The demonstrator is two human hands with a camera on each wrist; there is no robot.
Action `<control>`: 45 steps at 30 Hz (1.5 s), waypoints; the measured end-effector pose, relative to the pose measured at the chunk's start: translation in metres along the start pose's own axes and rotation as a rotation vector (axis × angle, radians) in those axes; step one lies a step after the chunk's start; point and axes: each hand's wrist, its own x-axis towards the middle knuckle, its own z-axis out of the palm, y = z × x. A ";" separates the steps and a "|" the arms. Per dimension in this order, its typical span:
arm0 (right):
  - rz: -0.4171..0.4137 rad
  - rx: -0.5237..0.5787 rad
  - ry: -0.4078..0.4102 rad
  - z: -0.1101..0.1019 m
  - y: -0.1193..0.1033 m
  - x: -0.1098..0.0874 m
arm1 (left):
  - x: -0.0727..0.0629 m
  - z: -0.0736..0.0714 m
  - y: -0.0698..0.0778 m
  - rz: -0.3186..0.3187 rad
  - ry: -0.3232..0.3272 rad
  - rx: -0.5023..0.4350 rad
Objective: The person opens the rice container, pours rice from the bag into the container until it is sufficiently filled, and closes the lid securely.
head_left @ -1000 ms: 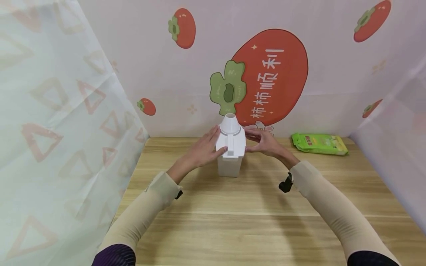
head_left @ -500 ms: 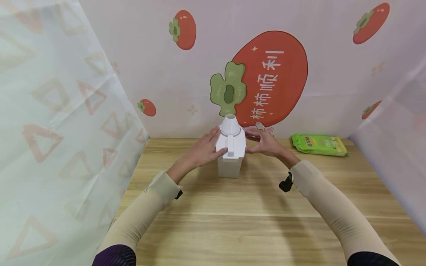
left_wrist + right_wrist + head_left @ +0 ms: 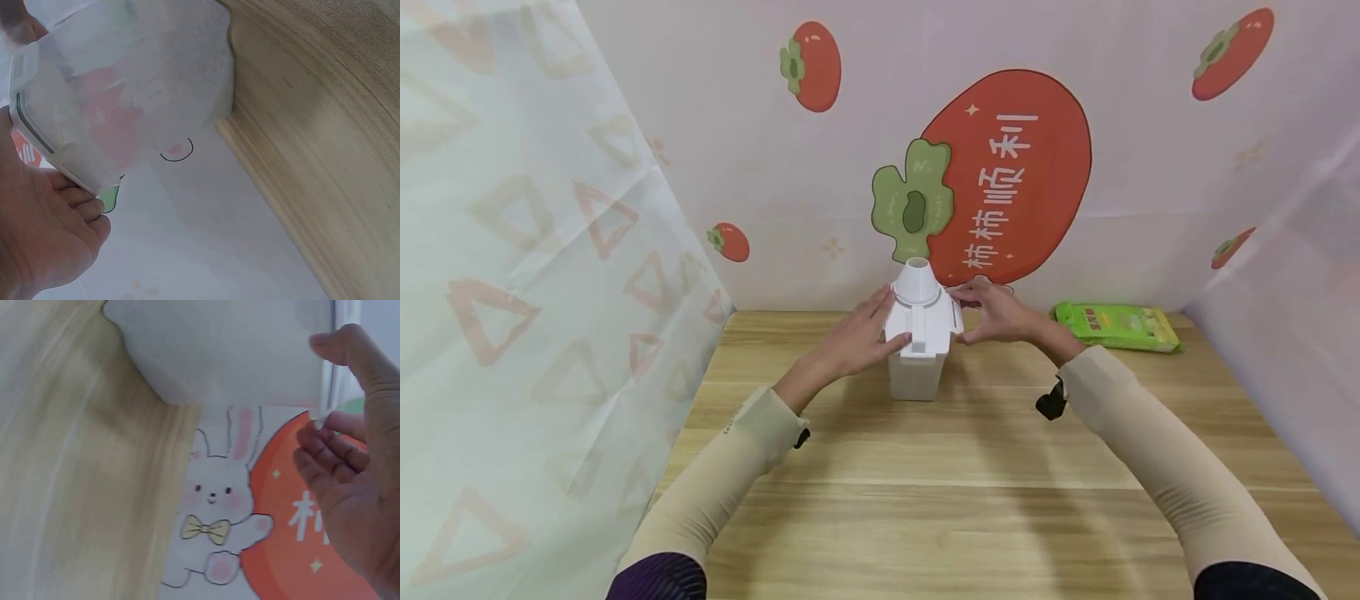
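Observation:
A tall white translucent storage container (image 3: 916, 379) stands upright on the table near the back wall. Its white lid (image 3: 934, 333) bears a cone-shaped spout and a raised bar. My left hand (image 3: 859, 336) grips the lid from the left, thumb by the bar; in the left wrist view its fingers (image 3: 81, 203) curl at the lid's edge. On the other side, a side latch (image 3: 957, 317) of the lid stands tilted outward. My right hand (image 3: 997, 314) holds this latch edge, thumb nearer, fingertips farther back. The right wrist view shows the thumb (image 3: 331, 347) against the lid's rim.
A green and yellow packet of wipes (image 3: 1116, 326) lies at the back right of the wooden table (image 3: 910, 500). Close behind the container rises a wall (image 3: 820, 183) printed with persimmons. Patterned sheets hang along the left and right sides.
My right hand has shifted slightly to the right, and the lid's right latch has swung outward from the container. My left hand and the container have stayed in place.

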 end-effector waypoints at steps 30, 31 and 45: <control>0.020 -0.253 -0.242 -0.026 -0.035 0.017 | 0.002 0.003 -0.002 0.000 0.001 -0.020; 0.017 -0.236 -0.234 -0.026 -0.034 0.016 | 0.002 0.003 -0.002 0.002 0.003 -0.026; 0.051 -0.081 -0.170 -0.024 -0.024 -0.004 | 0.004 0.004 -0.010 0.043 0.014 -0.181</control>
